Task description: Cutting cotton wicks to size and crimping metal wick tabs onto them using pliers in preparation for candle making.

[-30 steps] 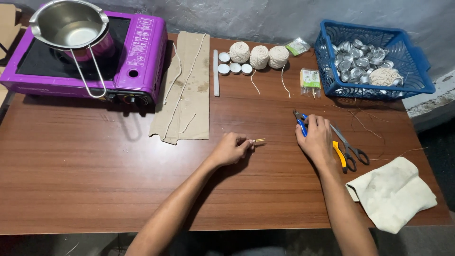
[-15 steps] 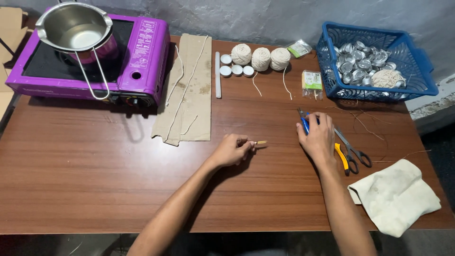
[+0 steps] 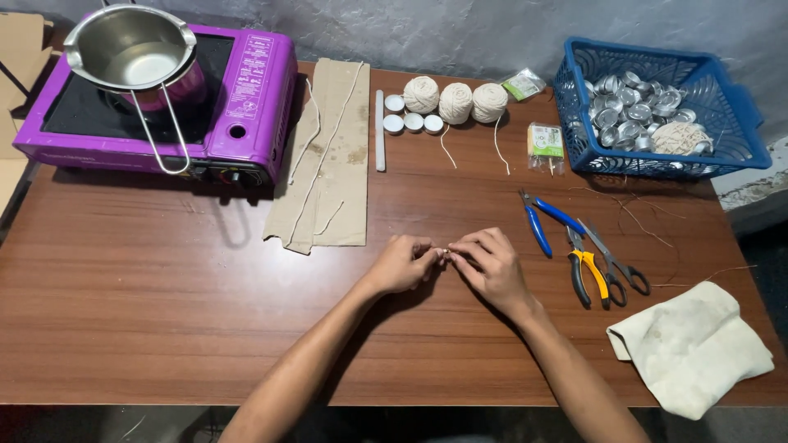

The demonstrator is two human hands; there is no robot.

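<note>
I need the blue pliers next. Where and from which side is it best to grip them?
Grip the blue pliers by the two handles, coming from above on the near side: they lie flat, handles splayed toward the person, jaws pointing away.

Home craft workbench: wooden table (image 3: 148, 328) against rough grey wall (image 3: 460, 33); purple portable stove (image 3: 238, 107) with steel pot (image 3: 131, 49), string balls (image 3: 455, 102), pliers (image 3: 542, 223), blue basket (image 3: 739, 115) of metal cups (image 3: 632, 107).
</note>
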